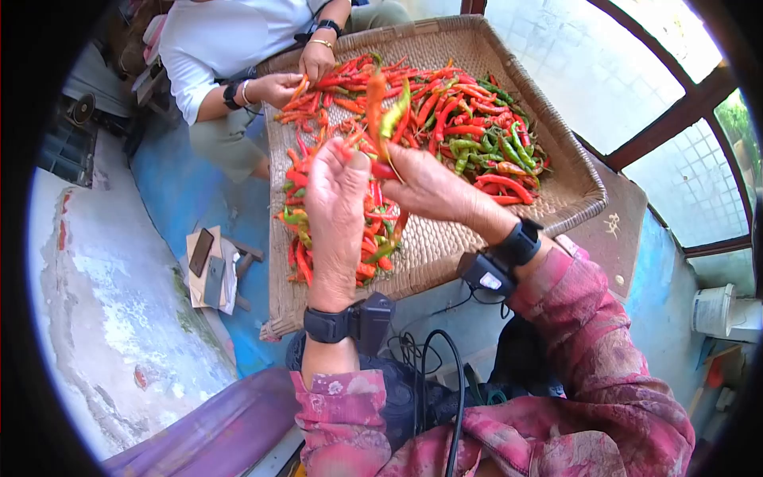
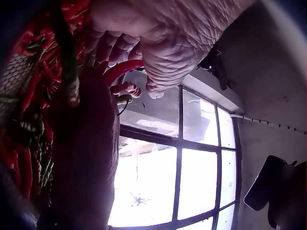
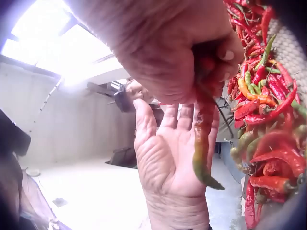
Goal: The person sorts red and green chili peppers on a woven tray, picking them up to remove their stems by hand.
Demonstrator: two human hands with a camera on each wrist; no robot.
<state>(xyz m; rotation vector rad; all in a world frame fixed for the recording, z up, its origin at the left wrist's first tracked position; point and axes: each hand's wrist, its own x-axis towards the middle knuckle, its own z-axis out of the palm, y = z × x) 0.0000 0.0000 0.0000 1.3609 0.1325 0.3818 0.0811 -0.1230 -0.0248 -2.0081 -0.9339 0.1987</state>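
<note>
Both of my hands are raised close together over a woven tray [image 1: 556, 191] of chili peppers. The left hand [image 1: 338, 211] pinches a red chili pepper [image 2: 125, 68] between thumb and fingers. My right hand [image 1: 433, 184] grips several chili peppers; an orange one [image 1: 375, 107] and a yellow-green one [image 1: 395, 111] stick up from it. In the right wrist view, an orange chili with a green end [image 3: 202, 148] juts from the right fingers, across the left palm [image 3: 168, 167]. Red and green chili peppers [image 1: 469, 119] lie heaped beneath and beyond my hands.
Across the tray sits another person in a white shirt [image 1: 230, 36], whose hand [image 1: 274, 89] pinches an orange chili [image 1: 300, 86]. A stool with two phones [image 1: 213, 280] stands left. Cables [image 1: 445, 334] hang near my lap. Windows [image 1: 584, 67] and a white bucket [image 1: 713, 308] are on the right.
</note>
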